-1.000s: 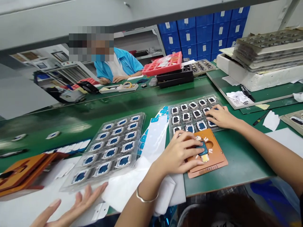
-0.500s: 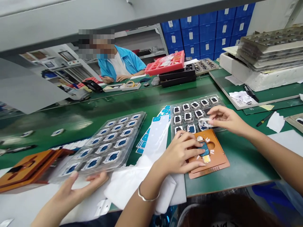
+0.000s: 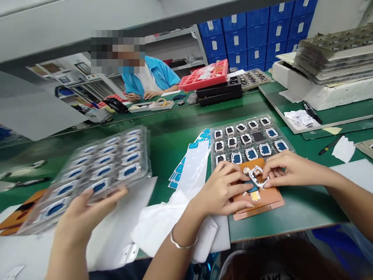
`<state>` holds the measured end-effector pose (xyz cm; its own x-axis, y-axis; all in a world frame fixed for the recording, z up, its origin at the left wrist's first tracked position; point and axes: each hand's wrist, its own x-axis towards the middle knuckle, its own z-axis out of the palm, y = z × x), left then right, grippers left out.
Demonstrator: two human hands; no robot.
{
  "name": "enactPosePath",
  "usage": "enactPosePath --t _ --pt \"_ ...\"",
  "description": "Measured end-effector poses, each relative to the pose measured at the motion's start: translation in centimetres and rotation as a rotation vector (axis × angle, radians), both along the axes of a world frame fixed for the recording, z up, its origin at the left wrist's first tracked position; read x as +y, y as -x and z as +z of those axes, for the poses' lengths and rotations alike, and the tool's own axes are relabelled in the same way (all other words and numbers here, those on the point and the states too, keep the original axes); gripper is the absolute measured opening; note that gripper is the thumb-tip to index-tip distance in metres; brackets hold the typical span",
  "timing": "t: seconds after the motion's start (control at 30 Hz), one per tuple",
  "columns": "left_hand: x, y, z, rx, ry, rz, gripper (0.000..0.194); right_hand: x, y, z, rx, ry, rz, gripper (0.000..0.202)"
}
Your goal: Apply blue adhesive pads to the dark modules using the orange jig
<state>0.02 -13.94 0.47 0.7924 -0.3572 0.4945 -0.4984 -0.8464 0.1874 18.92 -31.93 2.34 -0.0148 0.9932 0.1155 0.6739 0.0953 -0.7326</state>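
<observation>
My right hand (image 3: 287, 171) pinches a white rounded frame (image 3: 258, 177) and holds it over the orange fixture (image 3: 271, 200). Palm down, my left hand (image 3: 223, 186) rests on the fixture's left side, fingers spread and fingertips at a blue plate (image 3: 249, 186). That plate has a yellow tab (image 3: 255, 195) at its lower end. Just behind the fixture lies a clear tray (image 3: 239, 147) with rows of white frames, some with blue centres and some with black. My left palm and the fixture's left edge are hidden.
At left, another person's hand (image 3: 90, 206) holds stacked clear trays (image 3: 96, 163) of blue-centred frames. Blue-printed sheets (image 3: 182, 165) and a white cloth (image 3: 154, 225) lie beside my left arm. A pen (image 3: 329, 146) and stacked trays (image 3: 329, 58) are on the right.
My right hand has come down from the tray to the fixture with the white frame. My left hand stays put. The other person's hand has raised the stacked trays and shifted them left.
</observation>
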Motion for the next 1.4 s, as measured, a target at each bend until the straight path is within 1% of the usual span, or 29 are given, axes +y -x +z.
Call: enactPosePath --t 0.2,0.33,0.4,0.47,0.57,0.67,0.8,1.1,1.2,1.3,1.4 --pt "0.0 0.1 0.0 0.003 -0.012 0.010 0.042 0.1 -1.3 -0.2 -0.039 -0.085 0.047 0.020" --pt "-0.2 0.1 0.1 -0.015 0.008 0.022 0.037 0.4 -1.4 -0.7 -0.114 -0.158 0.075 0.018" --pt "-0.4 0.2 0.1 -0.074 0.043 0.082 0.030 0.6 -1.1 -1.0 -0.122 -0.210 0.072 0.018" --pt "-0.7 0.3 0.1 -0.137 0.088 0.182 0.030 0.7 -0.6 -1.2 -0.122 -0.269 0.057 0.019" --pt "-0.9 0.3 0.1 -0.134 0.124 0.297 0.044 0.8 0.4 -1.4 -0.138 -0.332 0.047 0.017" --pt "-0.9 0.3 -0.1 -0.075 0.082 0.343 0.051 0.8 1.1 -1.5 -0.170 -0.354 0.026 0.015" --pt "-0.8 0.3 -0.3 -0.036 0.038 0.355 0.048 0.8 1.5 -1.6 -0.181 -0.358 -0.005 0.016" --pt "-0.8 0.3 -0.3 -0.029 0.049 0.361 0.049 0.8 1.6 -1.8 -0.188 -0.337 -0.019 0.015" --pt "-0.6 0.2 -0.2 0.042 0.058 0.334 0.045 0.9 1.6 -2.1 -0.212 -0.325 0.003 0.014" --pt "-0.6 0.1 -0.1 0.126 0.087 0.317 0.043 0.9 1.5 -2.4 -0.210 -0.313 0.023 0.014" --pt "-0.8 0.0 -0.1 0.131 0.164 0.316 0.042 1.0 1.6 -2.3 -0.169 -0.339 0.018 0.014"
